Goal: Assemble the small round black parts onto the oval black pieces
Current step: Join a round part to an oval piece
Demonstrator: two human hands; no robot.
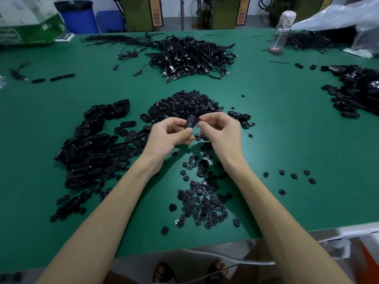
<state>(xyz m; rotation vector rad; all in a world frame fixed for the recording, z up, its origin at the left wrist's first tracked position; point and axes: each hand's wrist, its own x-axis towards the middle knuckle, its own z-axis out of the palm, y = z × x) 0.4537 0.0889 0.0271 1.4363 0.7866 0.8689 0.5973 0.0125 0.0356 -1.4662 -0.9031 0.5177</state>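
Note:
My left hand [174, 133] grips an oval black piece [190, 123] above the middle of the green table [287, 140]. My right hand [219, 130] pinches the same oval piece at its right end; a small round part between those fingertips cannot be made out. A heap of small round black parts [184, 105] lies just behind my hands. More round parts [203, 203] are scattered near the front edge. Oval pieces [90, 144] are piled to the left. One oval piece [203, 168] lies between my forearms.
A tangle of black cables [190, 56] sits at the back centre. Another pile of oval pieces [354, 93] lies at the right edge. A clear bottle [282, 31], plastic bags [338, 21] and a green box [28, 23] stand along the far side.

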